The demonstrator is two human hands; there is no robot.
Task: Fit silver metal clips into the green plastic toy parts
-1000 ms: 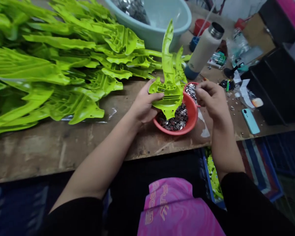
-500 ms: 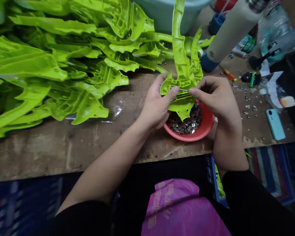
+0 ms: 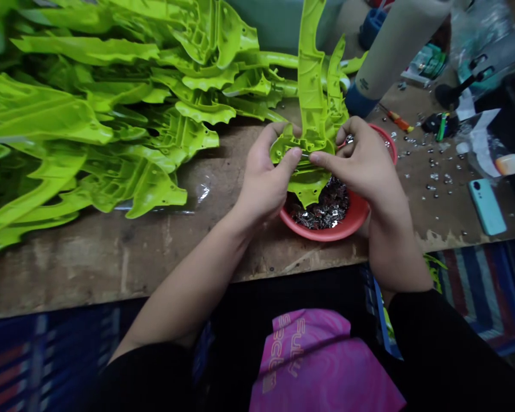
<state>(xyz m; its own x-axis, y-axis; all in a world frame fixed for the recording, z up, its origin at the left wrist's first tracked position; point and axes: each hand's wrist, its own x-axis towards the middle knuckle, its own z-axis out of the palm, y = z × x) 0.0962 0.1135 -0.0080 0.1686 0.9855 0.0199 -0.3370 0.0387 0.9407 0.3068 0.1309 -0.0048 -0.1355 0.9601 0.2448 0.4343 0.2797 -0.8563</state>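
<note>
My left hand [image 3: 268, 174] grips a lime-green moulded plastic part [image 3: 311, 97] near its lower end, which stands upright over a red bowl [image 3: 326, 232]. My right hand [image 3: 356, 163] reaches across, and its fingertips meet the part beside my left thumb. A thin metal pin [image 3: 304, 155] glints there, mostly hidden by the fingers. Below the part, the bowl holds a heap of small silvery metal pieces [image 3: 321, 212]. To the left lies a large pile of matching lime-green parts [image 3: 111, 137].
Both forearms rest over a worn wooden table edge [image 3: 154, 274]. Behind my right hand shows a second red bowl rim [image 3: 388, 143]. Loose metal studs [image 3: 433, 166], a phone [image 3: 487, 206], a steel-capped bottle [image 3: 395, 51] and a pale blue basin [image 3: 278, 23] are on the table.
My right hand has moved left from over the bowls to the green part, and the two hands have come together. The view has tilted down and shifted, and the bowl sits lower in the picture.
</note>
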